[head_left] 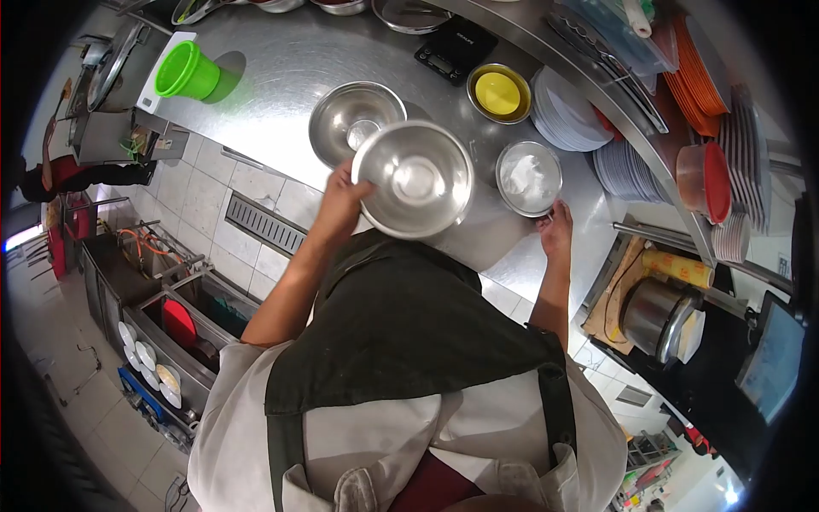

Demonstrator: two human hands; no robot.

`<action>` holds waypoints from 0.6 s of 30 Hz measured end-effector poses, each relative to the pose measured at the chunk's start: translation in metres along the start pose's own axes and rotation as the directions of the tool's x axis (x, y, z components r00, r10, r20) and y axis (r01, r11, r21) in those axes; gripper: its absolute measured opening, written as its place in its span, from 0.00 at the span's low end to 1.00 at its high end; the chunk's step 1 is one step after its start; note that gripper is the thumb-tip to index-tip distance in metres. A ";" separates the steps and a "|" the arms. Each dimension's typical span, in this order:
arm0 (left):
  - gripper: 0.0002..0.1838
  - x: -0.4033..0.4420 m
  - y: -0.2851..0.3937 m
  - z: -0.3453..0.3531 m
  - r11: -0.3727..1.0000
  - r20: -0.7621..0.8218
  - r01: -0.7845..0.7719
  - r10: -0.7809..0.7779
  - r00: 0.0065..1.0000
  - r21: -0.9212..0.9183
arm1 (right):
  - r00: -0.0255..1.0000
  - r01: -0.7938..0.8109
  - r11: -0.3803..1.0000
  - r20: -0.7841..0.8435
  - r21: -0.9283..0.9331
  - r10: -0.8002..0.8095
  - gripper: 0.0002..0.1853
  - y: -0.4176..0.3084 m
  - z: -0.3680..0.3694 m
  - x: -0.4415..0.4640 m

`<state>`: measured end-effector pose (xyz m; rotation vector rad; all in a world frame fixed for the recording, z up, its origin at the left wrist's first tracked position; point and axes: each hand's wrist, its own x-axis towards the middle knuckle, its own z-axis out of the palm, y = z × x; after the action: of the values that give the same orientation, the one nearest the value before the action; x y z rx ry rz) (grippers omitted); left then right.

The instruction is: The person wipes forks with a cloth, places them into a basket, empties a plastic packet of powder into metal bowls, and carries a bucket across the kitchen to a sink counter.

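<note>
At the image's left, my left hand (343,205) grips the rim of a shiny steel bowl (414,181), its thumb over the edge. This bowl looks empty and overlaps the edge of a second steel bowl (328,128) on the steel counter (273,111). My right hand (556,229) has its fingers closed at the near rim of a smaller metal bowl (530,178) holding white powder. A metal bowl (475,107) with a yellow bowl or content (497,93) inside stands beyond it, beside a black scale (457,49).
A green plastic container (186,72) stands at the counter's left end. Stacked white plates (567,107) are at the right, under a metal shelf (636,128) with tongs and orange plates (695,77). Several pans line the far edge. A person (77,177) is at far left.
</note>
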<state>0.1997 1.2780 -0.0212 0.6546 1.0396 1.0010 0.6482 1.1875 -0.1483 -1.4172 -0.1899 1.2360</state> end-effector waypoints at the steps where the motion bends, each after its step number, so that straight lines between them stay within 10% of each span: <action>1: 0.21 0.006 0.015 -0.005 0.999 -0.032 -0.031 0.030 0.999 -0.017 | 0.998 0.015 1.000 -0.056 -0.005 -0.015 0.20 0.001 -0.005 0.003; 8: 0.12 0.080 0.044 -0.063 0.897 -0.285 -0.107 0.247 0.926 0.429 | 0.985 0.039 0.995 -0.164 -0.091 -0.054 0.24 -0.005 -0.003 0.003; 12: 0.16 0.085 0.036 -0.059 0.234 -0.086 -0.071 0.597 0.797 0.969 | 0.988 0.052 0.963 -0.125 -0.265 -0.088 0.29 0.002 0.000 0.014; 14: 0.27 0.076 0.030 -0.049 0.183 -0.158 0.036 0.712 0.684 0.982 | 0.984 0.127 0.950 -0.082 -0.285 -0.156 0.31 0.012 -0.007 0.017; 18: 0.41 0.084 0.000 -0.080 0.628 -0.416 0.058 0.440 0.796 0.776 | 0.995 0.001 0.989 -0.103 -0.149 -0.017 0.37 0.014 -0.038 0.040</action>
<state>0.1397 1.3532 -0.0854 1.2322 2.0381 0.9494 0.6861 1.1885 -0.1909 -1.6043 -0.2206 1.1564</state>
